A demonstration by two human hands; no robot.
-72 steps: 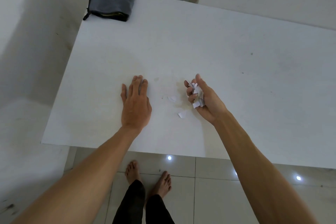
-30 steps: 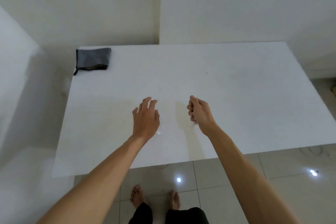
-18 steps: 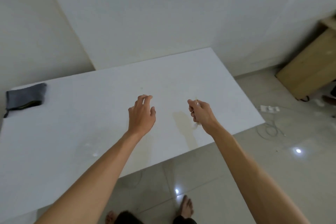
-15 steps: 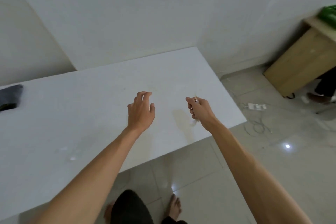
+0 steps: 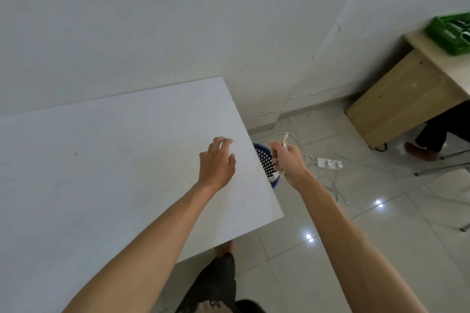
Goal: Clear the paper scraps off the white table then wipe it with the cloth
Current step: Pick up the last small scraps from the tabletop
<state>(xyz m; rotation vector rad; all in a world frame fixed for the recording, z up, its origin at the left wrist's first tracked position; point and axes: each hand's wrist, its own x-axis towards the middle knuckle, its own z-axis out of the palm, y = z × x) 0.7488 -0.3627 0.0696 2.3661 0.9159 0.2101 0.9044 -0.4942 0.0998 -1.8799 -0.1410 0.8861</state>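
Pale plaster walls and glossy floor tiles around a plain white rectangular table (image 5: 106, 160), seen from above and now from its right-hand end rather than from the middle of its long side as moments ago. Right hand (image 5: 287, 162) carried out past the table's edge, fingers curled round a wad of crumpled white paper scraps (image 5: 285, 139), one strip poking up above the knuckles. Directly beneath, a blue perforated plastic bin (image 5: 265, 162) standing on the floor against the table end, partly hidden by table and hand, with a little white already showing low inside. Left hand (image 5: 216, 160) held just over the tabletop near that edge, fingers loosely bent, holding nothing. No loose scraps visible on the part of the tabletop in view, where two lay between the hands a couple of seconds back. Grey cloth no longer in frame, last seen at the table's far left corner. Probably the scrap-clearing step almost finished, only the drop into the bin left, wiping not yet begun. Further off, a white power strip (image 5: 329, 162) with tangled cables, a light wooden desk (image 5: 407, 99) bearing a green crate (image 5: 450, 33), another person's leg beneath it.
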